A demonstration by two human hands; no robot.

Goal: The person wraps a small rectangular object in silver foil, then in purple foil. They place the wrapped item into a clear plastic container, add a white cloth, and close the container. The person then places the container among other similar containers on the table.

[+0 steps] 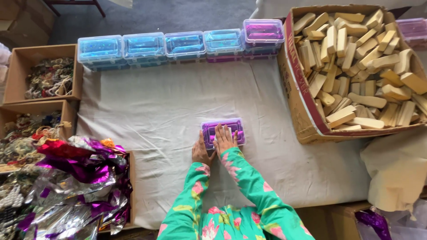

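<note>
A worktop (169, 102) covered in a pale cloth fills most of the view. At its right edge sits a big cardboard box (299, 111), heaped with pale wooden blocks (356, 62) lying at all angles. On the left, two smaller cardboard boxes (18, 71) hold tangled decorative trims in mixed colours, and nearer the viewer a heap of crinkled foil wrapping (80, 178) in purple, red and silver spills over another box. A crumpled beige sheet (396, 173) lies at the near right.

Along the far edge of the worktop runs a row of clear plastic lidded cases (182, 44): four with blue contents side by side, then one with purple contents at the right end, stacked on others beneath.

Near the middle of the worktop, towards the near edge, lies a small clear case with purple contents (222, 131), well apart from the far row. The right hand (225, 140) rests flat on its lid, fingers spread and stretched out, gripping nothing. The left hand (201, 153) lies against the case's near left corner, thumb touching its side; whether its fingers curl round the edge cannot be told. Both arms wear green sleeves (231, 200) with pink flowers.
</note>
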